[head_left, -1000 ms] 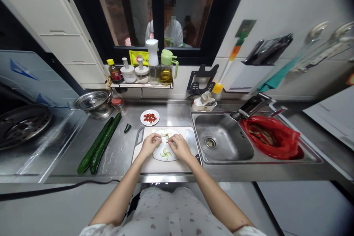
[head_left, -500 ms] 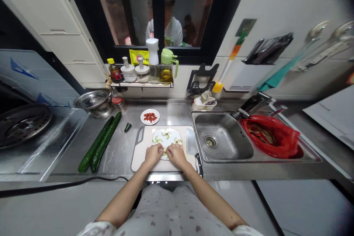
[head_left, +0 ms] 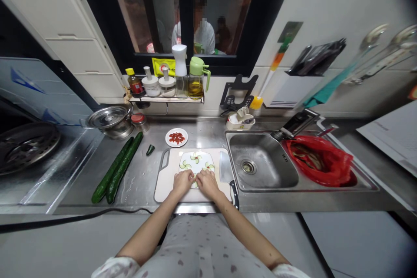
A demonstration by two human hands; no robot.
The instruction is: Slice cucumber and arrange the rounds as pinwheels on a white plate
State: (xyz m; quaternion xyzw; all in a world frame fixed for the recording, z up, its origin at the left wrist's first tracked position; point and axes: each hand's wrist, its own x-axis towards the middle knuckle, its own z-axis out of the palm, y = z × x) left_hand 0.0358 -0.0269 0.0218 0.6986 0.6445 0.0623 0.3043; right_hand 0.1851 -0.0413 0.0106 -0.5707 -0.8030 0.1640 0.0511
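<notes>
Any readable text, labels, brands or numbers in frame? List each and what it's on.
None legible.
Yellow-capped bottle, red label: too small.
Yellow packet: print blurred, partly hidden.
Left white jar: faint marks, unreadable.
White panel at right: blurred marks, unreadable.

Glare streaks the silver stainless-steel bench [head_left: 205,136]; the black-framed glass window [head_left: 186,13] is dim; edges stretch and blur, upper-right corner black.
</notes>
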